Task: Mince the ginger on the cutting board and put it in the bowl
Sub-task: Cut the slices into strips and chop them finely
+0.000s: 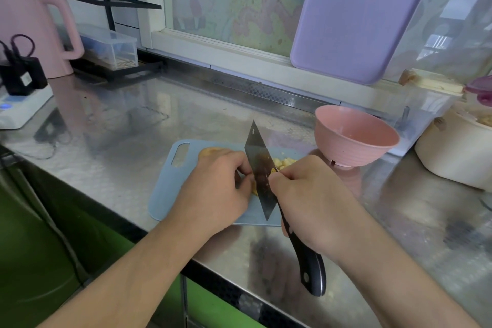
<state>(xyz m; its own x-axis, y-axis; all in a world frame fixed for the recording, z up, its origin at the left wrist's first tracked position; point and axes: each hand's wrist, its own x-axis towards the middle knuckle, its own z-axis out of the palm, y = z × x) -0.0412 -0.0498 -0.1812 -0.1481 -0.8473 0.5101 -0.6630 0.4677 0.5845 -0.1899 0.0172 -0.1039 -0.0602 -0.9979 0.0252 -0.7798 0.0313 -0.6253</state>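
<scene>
While right hand (pixel 314 194) grips cleaver (pixel 259 168), yellow ginger (pixel 283 162) lies chopped.

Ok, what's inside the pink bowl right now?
The pink bowl looks empty where its far inner wall shows. Its near rim hides the bottom. The chopped ginger is on the cutting board.

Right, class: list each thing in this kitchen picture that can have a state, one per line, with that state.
Cleaver: blade on edge over the board, gripped by the right hand.
Left hand: fingers curled on the ginger.
Ginger: partly chopped; pieces lie right of the blade.
Cutting board: flat on the counter.
Pink bowl: upright; no ginger visible inside.
Purple board: leaning against the window.
</scene>
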